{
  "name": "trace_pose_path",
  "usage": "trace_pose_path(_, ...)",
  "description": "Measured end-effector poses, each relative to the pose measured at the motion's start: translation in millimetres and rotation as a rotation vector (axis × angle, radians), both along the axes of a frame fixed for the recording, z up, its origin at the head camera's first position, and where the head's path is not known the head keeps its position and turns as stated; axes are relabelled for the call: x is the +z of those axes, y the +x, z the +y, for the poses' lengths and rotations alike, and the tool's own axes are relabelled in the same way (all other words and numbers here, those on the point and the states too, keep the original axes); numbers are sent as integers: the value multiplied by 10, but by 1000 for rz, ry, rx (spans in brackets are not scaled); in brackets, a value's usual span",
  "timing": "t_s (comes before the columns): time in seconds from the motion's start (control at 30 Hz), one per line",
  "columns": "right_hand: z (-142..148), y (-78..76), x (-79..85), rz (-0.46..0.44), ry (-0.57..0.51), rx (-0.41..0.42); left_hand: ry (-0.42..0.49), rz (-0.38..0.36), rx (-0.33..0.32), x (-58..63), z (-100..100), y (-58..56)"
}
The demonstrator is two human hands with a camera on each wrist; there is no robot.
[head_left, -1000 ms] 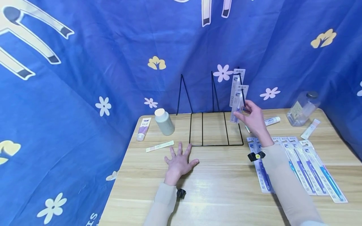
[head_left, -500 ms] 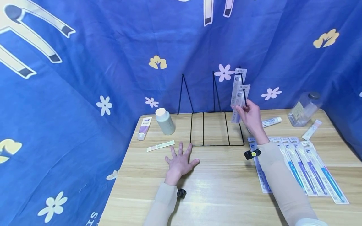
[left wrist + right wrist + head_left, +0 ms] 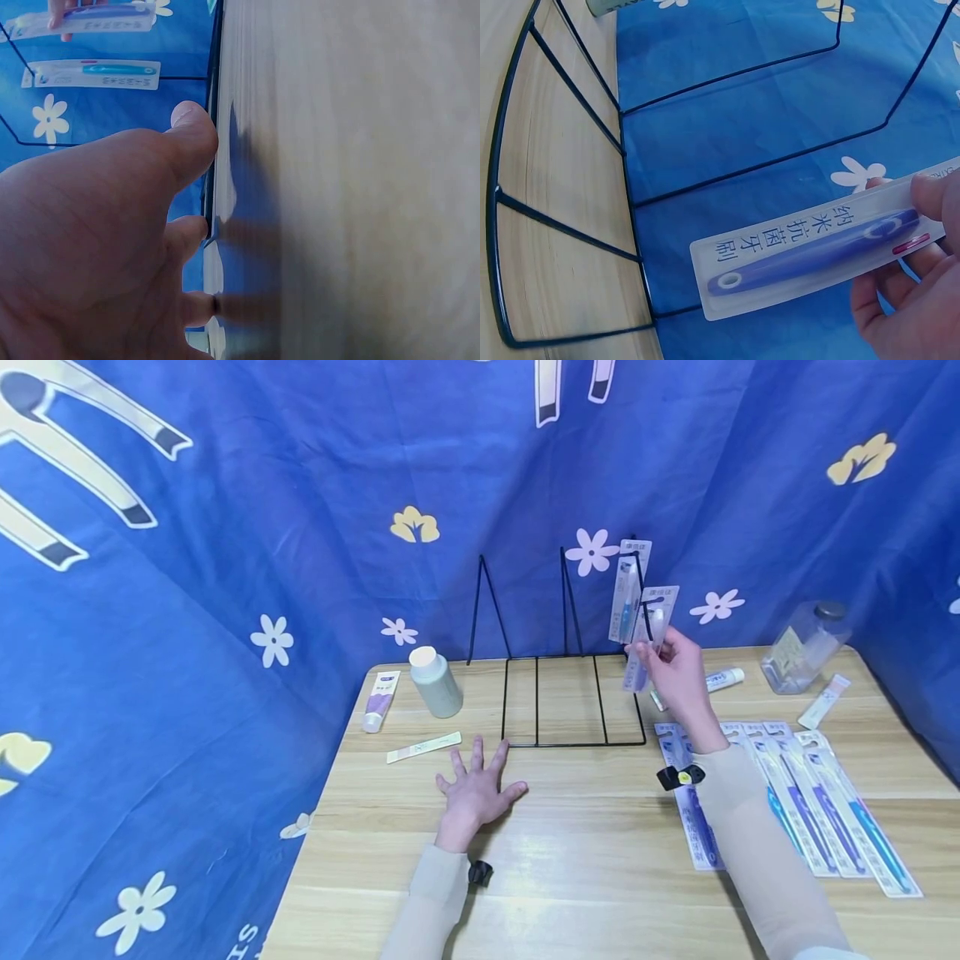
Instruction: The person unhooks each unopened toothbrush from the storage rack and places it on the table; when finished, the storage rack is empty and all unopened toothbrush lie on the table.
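Note:
My right hand (image 3: 677, 681) pinches a packaged toothbrush (image 3: 810, 259) with a purple handle, low on its pack between thumb and fingers. In the head view, the right front prong of a black wire rack (image 3: 573, 746) overlaps the pack's upper part. Behind it, a second packaged toothbrush (image 3: 622, 602) hangs at the rack's back right; the left wrist view shows its teal handle. My left hand (image 3: 476, 795) rests on the table with fingers spread, a fingertip right at the rack's front left corner.
More packaged toothbrushes (image 3: 817, 810) lie around and under my right forearm. Behind them are a white tube (image 3: 724, 680), a clear jar (image 3: 798, 652) and a small sachet (image 3: 823, 702). At left stand a bottle (image 3: 438, 687), a purple-white tube (image 3: 381, 702) and a slim sachet (image 3: 424, 747).
My right hand has shifted slightly right with the purple toothbrush pack, which now tilts more. More of the hanging pack behind shows. The left hand stays in place.

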State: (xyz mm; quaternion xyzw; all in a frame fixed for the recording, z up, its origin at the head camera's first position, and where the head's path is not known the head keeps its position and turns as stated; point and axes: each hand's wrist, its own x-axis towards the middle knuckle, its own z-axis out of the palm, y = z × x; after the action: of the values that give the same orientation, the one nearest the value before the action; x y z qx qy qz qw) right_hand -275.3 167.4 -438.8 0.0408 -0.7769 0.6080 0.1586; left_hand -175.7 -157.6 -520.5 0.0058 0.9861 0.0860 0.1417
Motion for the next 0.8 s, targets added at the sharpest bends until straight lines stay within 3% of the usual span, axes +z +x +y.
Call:
trace_pose_path(0.33,412,263,-43,34,132,-57,10,2,-8,-33,-11,-14)
trace_pose_path(0.57,901,492,-136,-84,317,-13,0,-4,13,-48,-49,3)
trace_pose_path(0.67,1194,588,-171,-155,323,-14,9,-1,2,-48,-40,-7)
trace_pose_path(0.8,1623,722,-206,-264,323,-81,12,-1,-8,-44,-14,-26)
